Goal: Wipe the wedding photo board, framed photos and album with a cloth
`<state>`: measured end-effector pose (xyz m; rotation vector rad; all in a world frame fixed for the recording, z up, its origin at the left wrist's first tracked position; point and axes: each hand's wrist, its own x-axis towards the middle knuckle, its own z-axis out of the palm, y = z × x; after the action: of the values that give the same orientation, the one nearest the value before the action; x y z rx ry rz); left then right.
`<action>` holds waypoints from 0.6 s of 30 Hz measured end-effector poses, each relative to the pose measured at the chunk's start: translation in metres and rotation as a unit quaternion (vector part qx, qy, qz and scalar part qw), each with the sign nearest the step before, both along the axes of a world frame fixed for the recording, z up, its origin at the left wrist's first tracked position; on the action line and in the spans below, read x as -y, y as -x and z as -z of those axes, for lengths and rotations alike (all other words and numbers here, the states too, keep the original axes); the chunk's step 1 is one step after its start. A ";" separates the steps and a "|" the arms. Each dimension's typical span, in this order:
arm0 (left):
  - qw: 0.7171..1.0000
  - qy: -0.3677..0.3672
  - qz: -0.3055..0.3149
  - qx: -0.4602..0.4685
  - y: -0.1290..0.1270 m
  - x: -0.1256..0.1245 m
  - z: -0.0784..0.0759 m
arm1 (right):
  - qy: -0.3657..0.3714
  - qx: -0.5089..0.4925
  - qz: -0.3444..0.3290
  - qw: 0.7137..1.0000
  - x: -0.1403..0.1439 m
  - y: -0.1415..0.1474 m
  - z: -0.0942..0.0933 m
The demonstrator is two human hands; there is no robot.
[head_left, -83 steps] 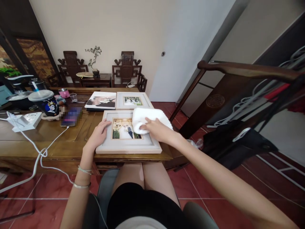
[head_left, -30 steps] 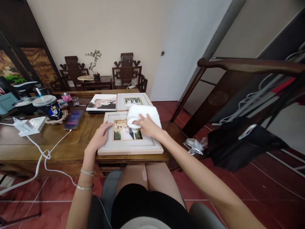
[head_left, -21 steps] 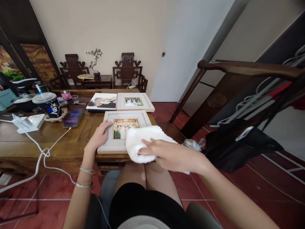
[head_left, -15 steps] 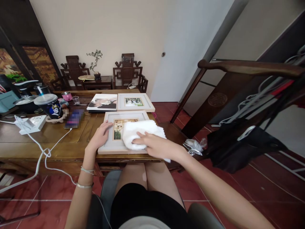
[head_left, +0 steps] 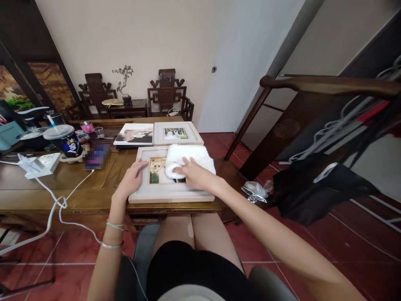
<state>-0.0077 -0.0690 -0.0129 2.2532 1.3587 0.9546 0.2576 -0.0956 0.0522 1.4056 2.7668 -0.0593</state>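
Observation:
A light wood picture frame point(head_left: 142, 196) lies flat at the table's front edge, a photo point(head_left: 156, 169) showing at its middle. My left hand point(head_left: 133, 177) rests on the frame's left side, fingers stretched out over its edge. Under my right hand point(head_left: 196, 173) is a folded white towel point(head_left: 191, 154), gripped and pressed onto the frame's upper right part. The towel hides the photo's right side and the frame's upper right corner.
Behind lie a second picture frame point(head_left: 178, 129) and a photo panel point(head_left: 134, 133). To the left are a phone point(head_left: 97, 156), a lidded cup point(head_left: 64, 140), a power strip point(head_left: 46, 163) and loose white cables point(head_left: 59, 200). A wooden chair point(head_left: 269, 121) stands at right.
My right hand has slid the towel away from me across the frame, baring its lower right part. My left hand has stayed in place.

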 end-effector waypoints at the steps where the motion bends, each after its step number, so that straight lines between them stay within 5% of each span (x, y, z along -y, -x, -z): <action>1: 1.000 -0.002 0.000 -0.001 0.000 0.000 0.000 | 0.028 0.003 -0.021 0.999 0.016 0.000 -0.008; 5: 1.000 -0.009 0.001 -0.006 0.000 -0.001 0.001 | 0.110 0.010 -0.086 0.990 0.069 0.004 -0.040; 8: 1.000 -0.012 0.001 -0.008 0.000 -0.001 0.001 | 0.114 -0.005 -0.112 0.987 0.082 0.013 -0.046; 13: 1.000 -0.009 0.005 -0.012 0.000 -0.001 0.001 | 0.097 -0.053 -0.082 0.990 0.039 0.018 -0.014; 18: 1.000 -0.004 0.006 -0.001 0.001 -0.001 0.001 | -0.050 -0.023 -0.012 0.998 -0.029 0.005 0.011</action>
<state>-0.0085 -0.0684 -0.0141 2.2673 1.3425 0.9545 0.2523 -0.0669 0.0415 1.4110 2.8599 0.0488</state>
